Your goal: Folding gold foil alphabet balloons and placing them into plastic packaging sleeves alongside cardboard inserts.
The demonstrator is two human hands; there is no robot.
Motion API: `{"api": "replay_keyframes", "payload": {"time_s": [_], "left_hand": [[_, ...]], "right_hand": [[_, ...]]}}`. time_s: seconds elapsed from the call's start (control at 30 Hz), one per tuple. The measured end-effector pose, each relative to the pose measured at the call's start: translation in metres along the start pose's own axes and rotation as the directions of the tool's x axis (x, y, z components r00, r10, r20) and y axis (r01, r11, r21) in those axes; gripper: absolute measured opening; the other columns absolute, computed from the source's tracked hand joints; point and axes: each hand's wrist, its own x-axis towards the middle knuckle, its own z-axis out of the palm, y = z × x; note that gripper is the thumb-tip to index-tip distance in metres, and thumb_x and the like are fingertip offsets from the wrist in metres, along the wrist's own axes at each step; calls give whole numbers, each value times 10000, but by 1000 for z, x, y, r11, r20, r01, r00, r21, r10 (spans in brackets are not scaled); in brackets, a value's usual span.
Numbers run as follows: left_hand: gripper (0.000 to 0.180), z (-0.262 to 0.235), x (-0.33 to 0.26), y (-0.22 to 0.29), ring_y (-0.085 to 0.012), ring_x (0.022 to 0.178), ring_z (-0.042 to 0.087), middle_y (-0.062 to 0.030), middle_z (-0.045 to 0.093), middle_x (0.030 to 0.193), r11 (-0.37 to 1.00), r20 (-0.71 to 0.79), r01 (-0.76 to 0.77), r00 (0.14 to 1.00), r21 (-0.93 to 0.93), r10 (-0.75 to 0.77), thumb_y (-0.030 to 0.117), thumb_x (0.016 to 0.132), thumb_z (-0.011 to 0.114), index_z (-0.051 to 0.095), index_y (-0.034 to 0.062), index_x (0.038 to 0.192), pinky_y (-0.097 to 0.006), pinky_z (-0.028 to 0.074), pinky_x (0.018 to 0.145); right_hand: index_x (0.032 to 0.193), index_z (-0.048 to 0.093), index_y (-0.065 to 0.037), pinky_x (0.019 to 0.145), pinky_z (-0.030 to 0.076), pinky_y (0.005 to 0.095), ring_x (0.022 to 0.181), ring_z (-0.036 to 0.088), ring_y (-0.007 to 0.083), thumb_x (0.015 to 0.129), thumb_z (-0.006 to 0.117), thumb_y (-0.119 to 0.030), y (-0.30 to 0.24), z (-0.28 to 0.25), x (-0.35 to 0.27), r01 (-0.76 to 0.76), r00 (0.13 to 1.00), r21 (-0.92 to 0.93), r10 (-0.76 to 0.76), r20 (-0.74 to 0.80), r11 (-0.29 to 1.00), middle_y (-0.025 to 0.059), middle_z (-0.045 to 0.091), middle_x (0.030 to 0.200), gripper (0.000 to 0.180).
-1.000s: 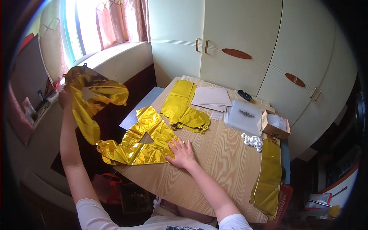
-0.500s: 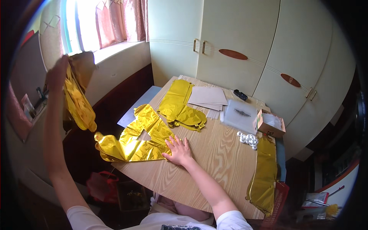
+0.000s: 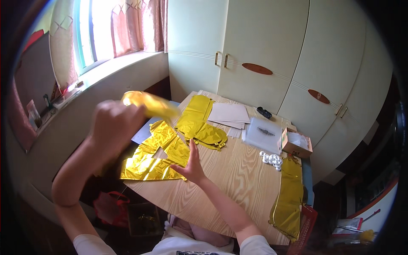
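Your left hand [image 3: 114, 127] is raised above the tabletop's [image 3: 238, 178] left edge, its grip closed around a crumpled gold foil balloon [image 3: 148, 104], blurred. Your right hand [image 3: 191, 163] lies open, fingers spread, pressing the flat gold foil letter balloon [image 3: 153, 159] at the near left.
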Motion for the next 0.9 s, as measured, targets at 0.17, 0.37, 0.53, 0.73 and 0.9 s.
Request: {"api": "replay_keyframes", "payload": {"time_s": [0.17, 0.37, 0.53, 0.73, 0.9], "left_hand": [[219, -65, 9, 70, -124, 416, 456, 33, 398, 532, 903, -34, -139, 990, -406, 137, 133, 713, 697, 618, 58, 903, -311, 339, 413], [101, -60, 26, 44, -144, 425, 514, 0, 501, 544, 698, -120, -71, 993, -713, -22, 88, 795, 690, 614, 46, 743, -304, 386, 412], [265, 5, 31, 5, -85, 486, 451, -67, 529, 554, 379, 467, 535, 844, -754, -263, 182, 883, 698, 601, -18, 738, -291, 392, 478], [305, 138, 25, 73, -173, 577, 622, -91, 668, 674, 299, 649, 610, 760, -734, 42, 287, 910, 670, 661, -8, 832, -331, 488, 573], [328, 247, 24, 195, -111, 632, 591, -28, 624, 817, -145, 778, 828, 560, -542, 284, 356, 986, 584, 637, 48, 1087, -277, 504, 588]], "right_hand": [[1536, 136, -43, 1155, 243, 518, 1432, 209, 417, 776, 770, -533, 18, 10, 16, 30, 989, 171, -5, -144, 985, 274, 116, 1561, 1105], [1210, 641, -74, 1085, 364, 450, 1326, 445, 300, 906, 701, -343, -15, -80, 4, 327, 926, 2, -320, -203, 945, 133, 596, 1302, 411], [1022, 670, -21, 659, 492, 258, 726, 612, 81, 941, 646, -129, -57, -145, -43, -160, 928, 323, 253, -272, 933, 16, 671, 783, 136], [951, 646, -1, 552, 438, 312, 563, 571, 157, 964, 624, -238, -91, -219, -90, -442, 893, -191, 410, -185, 876, 146, 587, 643, 238], [926, 648, -15, 604, 469, 400, 664, 635, 340, 955, 604, -283, -47, -255, -137, -632, 774, -322, 554, -307, 704, 194, 641, 736, 273]]}}
